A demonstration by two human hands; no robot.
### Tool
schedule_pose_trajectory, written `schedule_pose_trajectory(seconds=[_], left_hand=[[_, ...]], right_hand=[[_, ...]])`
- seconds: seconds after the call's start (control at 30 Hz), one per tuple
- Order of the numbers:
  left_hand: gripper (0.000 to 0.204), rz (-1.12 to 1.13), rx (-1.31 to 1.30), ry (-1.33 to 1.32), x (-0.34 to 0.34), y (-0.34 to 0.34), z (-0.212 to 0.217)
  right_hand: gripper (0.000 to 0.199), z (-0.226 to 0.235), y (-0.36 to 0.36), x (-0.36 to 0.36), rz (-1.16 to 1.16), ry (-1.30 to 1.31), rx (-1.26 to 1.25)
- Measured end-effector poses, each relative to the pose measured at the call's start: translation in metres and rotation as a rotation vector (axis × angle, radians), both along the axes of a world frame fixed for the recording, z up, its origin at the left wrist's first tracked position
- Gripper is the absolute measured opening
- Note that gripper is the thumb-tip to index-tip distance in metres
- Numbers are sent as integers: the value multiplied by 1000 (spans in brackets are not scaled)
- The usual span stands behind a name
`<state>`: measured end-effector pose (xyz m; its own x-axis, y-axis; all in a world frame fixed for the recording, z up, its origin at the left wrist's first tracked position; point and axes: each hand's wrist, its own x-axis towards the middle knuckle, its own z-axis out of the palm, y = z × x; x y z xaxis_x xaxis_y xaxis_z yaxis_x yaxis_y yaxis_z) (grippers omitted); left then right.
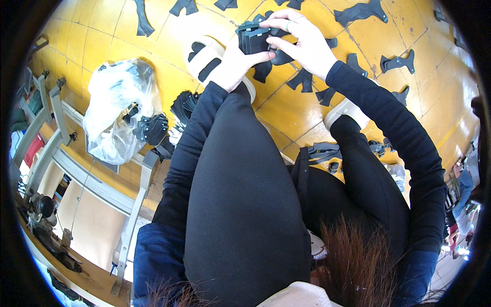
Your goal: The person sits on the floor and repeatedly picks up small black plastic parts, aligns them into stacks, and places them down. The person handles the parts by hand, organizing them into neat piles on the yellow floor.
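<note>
I hold a stack of flat black cut pieces above my knee. My left hand grips the stack from below, thumb along its lower edge. My right hand closes over its top and right side, a ring on one finger. More black cut pieces lie loose on the yellow tiled floor just under my hands. My legs in black trousers and white sandals fill the middle of the view.
A clear plastic bag with black pieces sits at the left beside another black bundle. Scattered black cutouts lie across the far floor. A grey metal frame and a machine stand at the left; a person is at the right edge.
</note>
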<state>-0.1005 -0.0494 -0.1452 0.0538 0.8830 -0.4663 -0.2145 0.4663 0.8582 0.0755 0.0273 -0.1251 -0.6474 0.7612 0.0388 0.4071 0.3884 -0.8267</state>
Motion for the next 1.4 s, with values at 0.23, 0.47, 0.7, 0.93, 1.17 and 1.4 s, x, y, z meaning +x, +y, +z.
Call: schedule_pose_trajectory(seconds=[0.23,0.47,0.7,0.93,1.17,1.4], left_hand=[[47,22,-50,-125,1,-3,-1],[45,11,-69,-169,0,1,1],[43,-44,-74,-52,0,2,-9],[32,-56,-50,-102,-2,-1,-9],[34,-20,-81,-157,-3,0,-7],[35,-31,-61,-151,-3,0,-8]], right_hand=[[16,8,0,-1,48,-4,63],[14,12,-4,-3,-11,40,-443],[11,-13,6,9,-228,245,-681],[10,-50,42,49,-526,225,-769],[31,-107,75,135,-634,-61,-549],[36,-127,110,215,-827,2,-629]])
